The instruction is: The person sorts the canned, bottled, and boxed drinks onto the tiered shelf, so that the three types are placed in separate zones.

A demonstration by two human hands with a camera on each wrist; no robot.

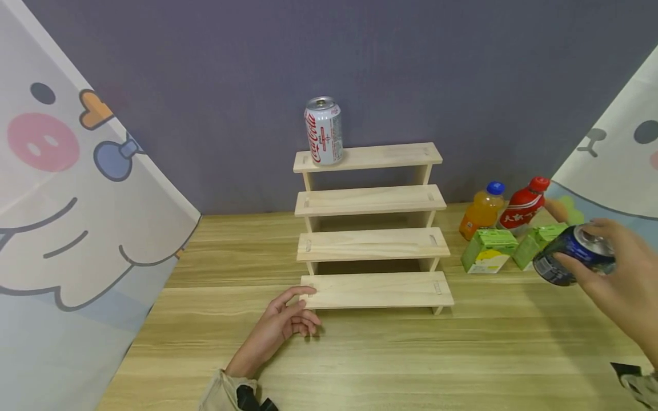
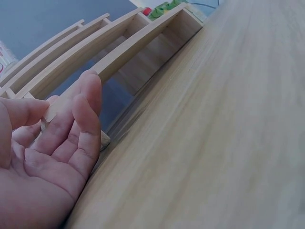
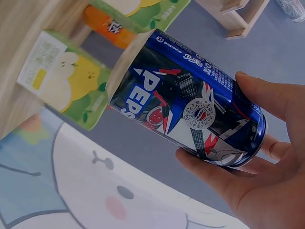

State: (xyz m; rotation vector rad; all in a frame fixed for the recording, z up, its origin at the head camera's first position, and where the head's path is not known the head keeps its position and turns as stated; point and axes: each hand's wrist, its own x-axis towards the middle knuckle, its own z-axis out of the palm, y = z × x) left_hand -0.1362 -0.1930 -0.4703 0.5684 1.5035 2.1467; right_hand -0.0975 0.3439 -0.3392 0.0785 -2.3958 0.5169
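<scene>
Right hand [image 1: 624, 274] gripping tilted dark-blue cylindrical metal can [image 1: 572, 256] near right edge of table [image 1: 390, 359]; left hand [image 1: 283, 322] pinching lowest left corner of pale wooden four-step rack [image 1: 373, 245]

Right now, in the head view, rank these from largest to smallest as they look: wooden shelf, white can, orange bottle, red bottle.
1. Wooden shelf
2. White can
3. Orange bottle and red bottle: too alike to rank, both partly hidden by cartons.
</scene>
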